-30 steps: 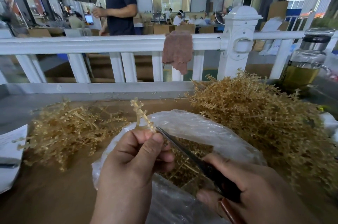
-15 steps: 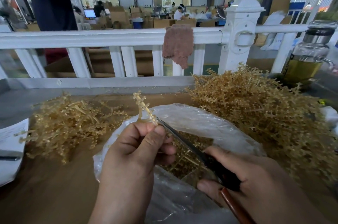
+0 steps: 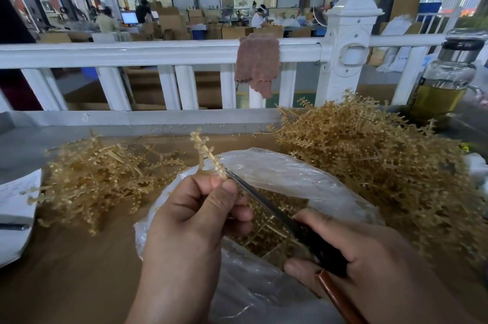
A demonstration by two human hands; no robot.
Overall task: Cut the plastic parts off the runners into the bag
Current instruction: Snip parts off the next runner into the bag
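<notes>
A thinner pile (image 3: 97, 181) of tan runners lies toward the table's left edge. It looks to me like the stripped ones, so leave it out of this cut. The runner (image 3: 208, 156) you are working on stands up from your left hand (image 3: 195, 220), above the far lip of the bag (image 3: 285, 173). The bag sits at the table's near edge with its mouth open under both hands, and cut parts (image 3: 264, 239) lie inside.

Bring the scissors (image 3: 264, 203) right against the stem, where each small part joins it, and snip close so no stub stays on the part. Hold the cut over the bag's mouth. The parts are small and light, and I judge that one clipped beyond the lip would be lost among the piles. Feed the runner up through your fingers as each row comes off, rather than reaching the blades farther out. The fuller pile (image 3: 383, 165) at the table's far right corner looks like stock not yet done.

Your left hand is turned back-up with its fingers curled in. Thumb and forefinger pinch the runner's lower stem just under the scissor tip. The blades lie close together, with the tip touching the stem beside your thumb. I can't tell whether they are fully closed.

Your right hand (image 3: 375, 257) comes in from the near right, fingers wrapped round the black handles and thumb on top. A reddish-brown handle end sticks out toward you.
</notes>
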